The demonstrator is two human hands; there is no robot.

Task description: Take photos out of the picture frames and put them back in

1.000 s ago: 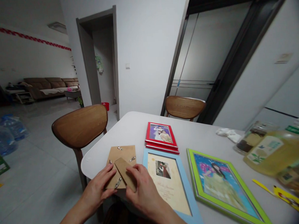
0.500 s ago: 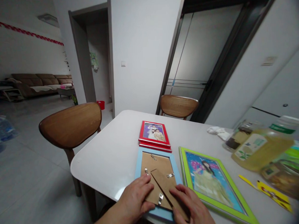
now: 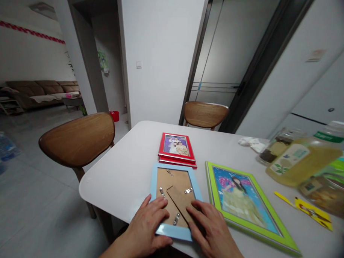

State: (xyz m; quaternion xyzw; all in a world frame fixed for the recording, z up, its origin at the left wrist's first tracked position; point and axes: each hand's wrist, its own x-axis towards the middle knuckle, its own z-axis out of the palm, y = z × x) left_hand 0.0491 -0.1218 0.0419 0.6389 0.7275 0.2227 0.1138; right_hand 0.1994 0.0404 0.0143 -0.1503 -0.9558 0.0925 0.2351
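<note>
A light-blue picture frame (image 3: pixel 178 231) lies face down on the white table, close to its near edge. Its brown backing (image 3: pixel 175 177) shows several small metal clips, and a brown stand flap (image 3: pixel 177 196) lies against it. My left hand (image 3: pixel 147 224) rests over the frame's lower left side, fingers stretched on the backing and thumb by the bottom bar. Over the lower right side, my right hand (image 3: pixel 209 225) lies with fingers spread, touching the flap and the frame's edge. Both hands partly cover the frame. Its front is hidden.
Two stacked red picture frames (image 3: pixel 177 148) lie just beyond the blue one. A green picture frame (image 3: pixel 246 201) lies face up to the right. Further right are a yellow-liquid bottle (image 3: pixel 305 162), jars and a yellow item (image 3: pixel 313 213). Wooden chairs (image 3: pixel 79 139) stand around the table (image 3: pixel 120 176).
The view has shifted slightly. The stand flap, which seemed slightly raised under my right hand, now looks flat on the backing. My right hand has flattened over it; my left remains at the left side.
</note>
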